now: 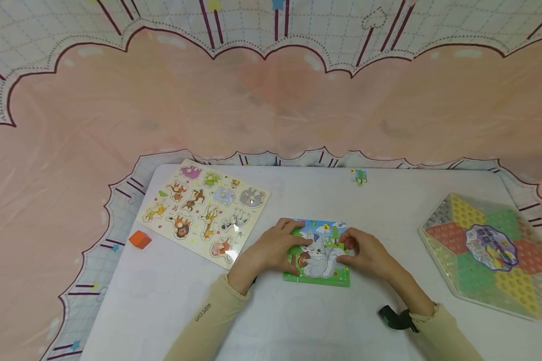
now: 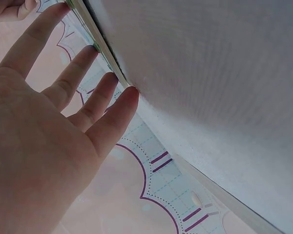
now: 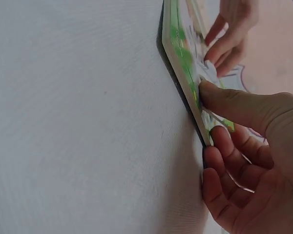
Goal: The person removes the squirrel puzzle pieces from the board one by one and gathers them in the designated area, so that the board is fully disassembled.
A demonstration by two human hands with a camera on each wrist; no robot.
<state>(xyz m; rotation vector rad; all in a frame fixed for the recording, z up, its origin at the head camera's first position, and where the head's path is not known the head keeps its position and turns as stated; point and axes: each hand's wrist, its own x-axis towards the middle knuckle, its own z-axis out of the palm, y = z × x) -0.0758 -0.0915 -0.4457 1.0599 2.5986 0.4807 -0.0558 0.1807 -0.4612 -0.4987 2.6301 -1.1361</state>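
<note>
A jigsaw puzzle (image 1: 317, 282) of a grey squirrel under a blue sky lies flat in its green-edged board. Over its left part, my left hand (image 1: 273, 246) rests with fingers spread and fingertips on the picture; in the left wrist view those fingertips (image 2: 129, 92) lie along the board's edge. At the right side, my right hand (image 1: 368, 253) pinches a puzzle piece (image 3: 228, 124) between thumb and fingers. The piece stands tilted up from the board in the right wrist view, and the fingers cover part of it. Its other fingers curl by the board's edge.
A loose puzzle piece (image 1: 359, 176) lies near the table's far edge. To the left are an animal peg board (image 1: 214, 213) and an orange block (image 1: 140, 239). A hexagonal Chinese checkers box (image 1: 492, 255) sits at the right on the white table (image 1: 307, 326).
</note>
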